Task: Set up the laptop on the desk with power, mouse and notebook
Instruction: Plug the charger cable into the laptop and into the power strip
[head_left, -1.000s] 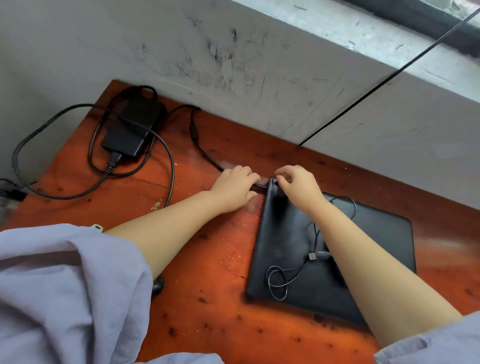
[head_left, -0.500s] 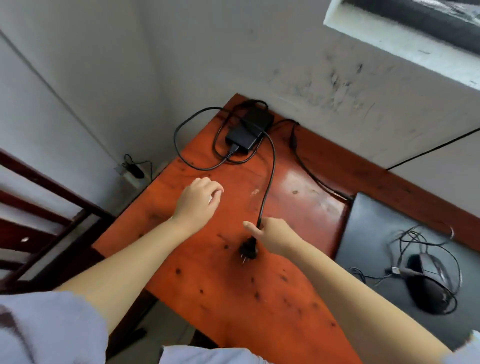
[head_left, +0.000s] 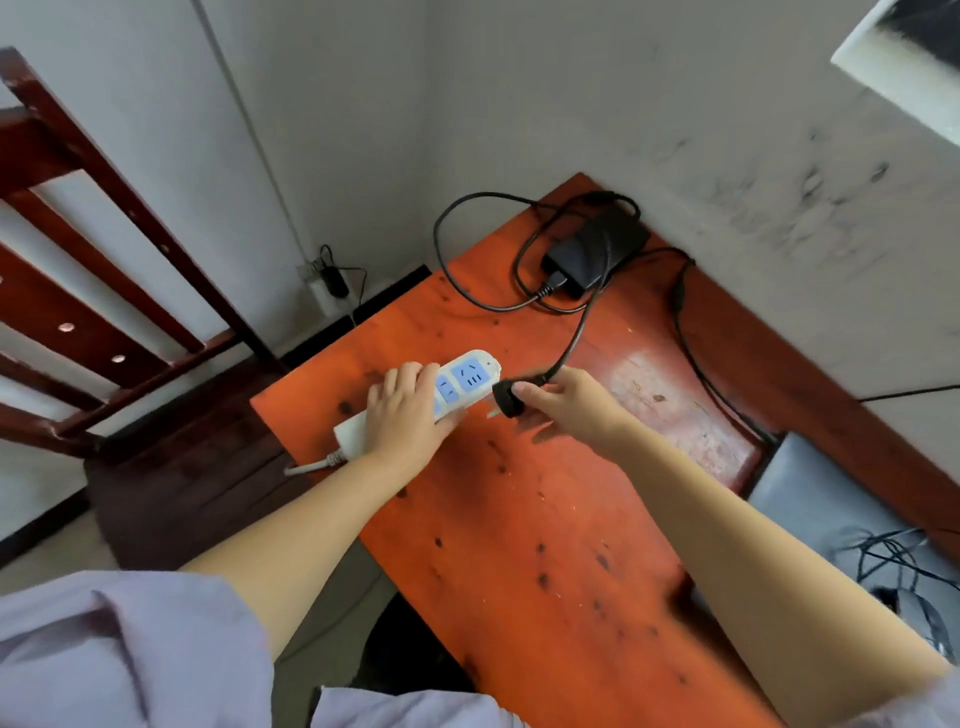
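The laptop (head_left: 831, 499) lies closed at the right edge of the desk (head_left: 545, 519), dark grey, with the mouse (head_left: 919, 618) and its tangled cord resting on the lid. My left hand (head_left: 402, 415) is clamped over a white power strip (head_left: 457, 382) with blue sockets, pressing it to the desk near the left edge. My right hand (head_left: 571, 408) pinches the black plug (head_left: 506, 397) of the charger cable, its prongs pointing toward the strip's end socket, just beside it but not inserted. The cable runs back to the black power brick (head_left: 597, 249) in the far corner. A dark wooden chair (head_left: 104, 291) stands left of the desk.
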